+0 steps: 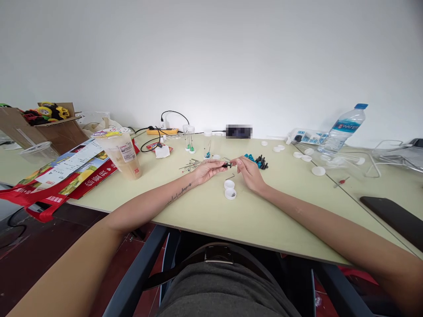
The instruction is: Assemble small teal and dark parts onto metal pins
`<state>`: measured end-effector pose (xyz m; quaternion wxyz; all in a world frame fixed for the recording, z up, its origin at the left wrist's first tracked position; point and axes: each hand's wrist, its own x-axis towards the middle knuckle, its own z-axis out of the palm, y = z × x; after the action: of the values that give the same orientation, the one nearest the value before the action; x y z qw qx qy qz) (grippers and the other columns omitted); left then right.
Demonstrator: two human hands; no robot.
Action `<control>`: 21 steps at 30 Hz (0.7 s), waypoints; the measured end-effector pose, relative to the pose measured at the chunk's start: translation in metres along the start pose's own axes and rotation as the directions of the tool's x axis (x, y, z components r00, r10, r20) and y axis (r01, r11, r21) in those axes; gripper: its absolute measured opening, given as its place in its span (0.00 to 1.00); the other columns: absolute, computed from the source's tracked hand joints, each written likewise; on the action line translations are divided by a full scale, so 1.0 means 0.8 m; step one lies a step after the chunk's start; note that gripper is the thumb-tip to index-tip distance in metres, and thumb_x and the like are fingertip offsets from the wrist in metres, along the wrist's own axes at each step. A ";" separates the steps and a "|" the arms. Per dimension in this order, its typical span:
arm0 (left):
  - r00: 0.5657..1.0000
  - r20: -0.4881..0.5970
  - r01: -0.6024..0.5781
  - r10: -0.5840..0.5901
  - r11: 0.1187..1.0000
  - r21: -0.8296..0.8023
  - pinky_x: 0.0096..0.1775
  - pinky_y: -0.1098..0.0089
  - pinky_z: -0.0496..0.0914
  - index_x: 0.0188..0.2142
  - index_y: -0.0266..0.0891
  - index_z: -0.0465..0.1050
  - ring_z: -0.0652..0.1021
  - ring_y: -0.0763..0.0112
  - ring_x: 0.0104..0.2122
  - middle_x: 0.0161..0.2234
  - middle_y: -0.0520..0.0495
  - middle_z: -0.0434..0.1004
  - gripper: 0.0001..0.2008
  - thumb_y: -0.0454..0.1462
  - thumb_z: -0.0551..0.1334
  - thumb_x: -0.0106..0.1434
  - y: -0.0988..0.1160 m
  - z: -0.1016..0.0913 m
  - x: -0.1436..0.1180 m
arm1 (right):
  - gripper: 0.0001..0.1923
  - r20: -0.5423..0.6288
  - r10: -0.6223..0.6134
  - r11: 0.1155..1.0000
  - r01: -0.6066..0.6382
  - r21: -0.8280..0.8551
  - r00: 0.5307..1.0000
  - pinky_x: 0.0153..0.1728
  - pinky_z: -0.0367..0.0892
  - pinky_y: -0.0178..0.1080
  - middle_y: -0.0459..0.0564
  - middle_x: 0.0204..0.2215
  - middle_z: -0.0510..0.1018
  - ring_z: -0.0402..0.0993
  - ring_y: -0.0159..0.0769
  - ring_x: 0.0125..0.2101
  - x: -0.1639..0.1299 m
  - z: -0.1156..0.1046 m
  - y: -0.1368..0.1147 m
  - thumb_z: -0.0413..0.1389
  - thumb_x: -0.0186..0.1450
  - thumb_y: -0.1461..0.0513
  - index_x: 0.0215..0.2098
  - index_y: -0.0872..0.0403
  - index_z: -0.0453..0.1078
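Observation:
My left hand [209, 171] is closed, pinching a small black part [227, 165] between thumb and fingertips above the table. My right hand [250, 173] meets it from the right, its fingers pressed together at the part's end; whatever they grip is too small to make out. Just below the hands lie a bent hex key [229, 177] and two small white round cups [230, 193], the nearer with tiny dark pieces inside. Beyond my right hand is a pile of blue pieces [249, 156] and black pieces [262, 163]. Thin metal rods [190, 165] are scattered left of my left hand.
On the left stand a drink cup [123, 154], a red bag [89, 180] and a cardboard box [59, 132]. Clear tubes [189, 137] and a power strip [161, 131] are at the back. To the right are a water bottle [343, 127], white lids [318, 171] and a dark phone-like slab [393, 218].

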<state>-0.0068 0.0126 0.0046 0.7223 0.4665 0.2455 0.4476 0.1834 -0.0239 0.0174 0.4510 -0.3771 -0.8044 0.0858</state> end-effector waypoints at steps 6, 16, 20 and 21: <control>1.000 0.023 -0.006 0.006 1.000 -0.021 0.40 0.78 0.71 0.32 0.28 0.75 0.78 0.73 0.33 0.32 0.43 0.78 0.06 0.29 0.63 0.54 -0.002 -0.002 0.002 | 0.23 -0.006 -0.004 1.000 0.004 0.005 1.000 0.37 0.63 0.40 0.49 0.30 0.73 0.70 0.36 0.32 0.000 0.000 0.000 0.37 0.68 0.51 0.33 0.52 0.69; 1.000 -0.005 0.006 -0.006 1.000 -0.008 0.43 0.77 0.70 0.32 0.28 0.74 0.78 0.74 0.33 0.32 0.43 0.78 0.05 0.29 0.62 0.54 0.001 0.000 -0.001 | 0.23 0.000 -0.006 1.000 0.006 0.030 1.000 0.38 0.63 0.40 0.50 0.32 0.73 0.70 0.36 0.34 -0.001 0.001 0.001 0.37 0.68 0.51 0.32 0.52 0.70; 1.000 0.006 -0.001 0.001 1.000 -0.016 0.42 0.77 0.71 0.33 0.28 0.75 0.78 0.73 0.33 0.32 0.43 0.78 0.06 0.29 0.63 0.54 0.000 -0.001 0.000 | 0.24 0.003 -0.012 0.999 0.012 0.033 1.000 0.38 0.63 0.40 0.50 0.33 0.73 0.70 0.36 0.34 0.000 0.001 0.001 0.37 0.68 0.51 0.28 0.52 0.69; 1.000 0.009 -0.005 0.006 1.000 -0.018 0.42 0.77 0.71 0.33 0.28 0.74 0.78 0.73 0.33 0.32 0.43 0.78 0.06 0.29 0.63 0.54 0.000 -0.001 0.001 | 0.24 -0.001 -0.010 1.000 0.010 0.029 1.000 0.38 0.63 0.40 0.50 0.33 0.73 0.70 0.36 0.33 0.000 0.001 0.001 0.37 0.68 0.51 0.28 0.52 0.69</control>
<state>-0.0072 0.0134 0.0040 0.7264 0.4627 0.2367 0.4496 0.1834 -0.0235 0.0169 0.4570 -0.3666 -0.8048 0.0950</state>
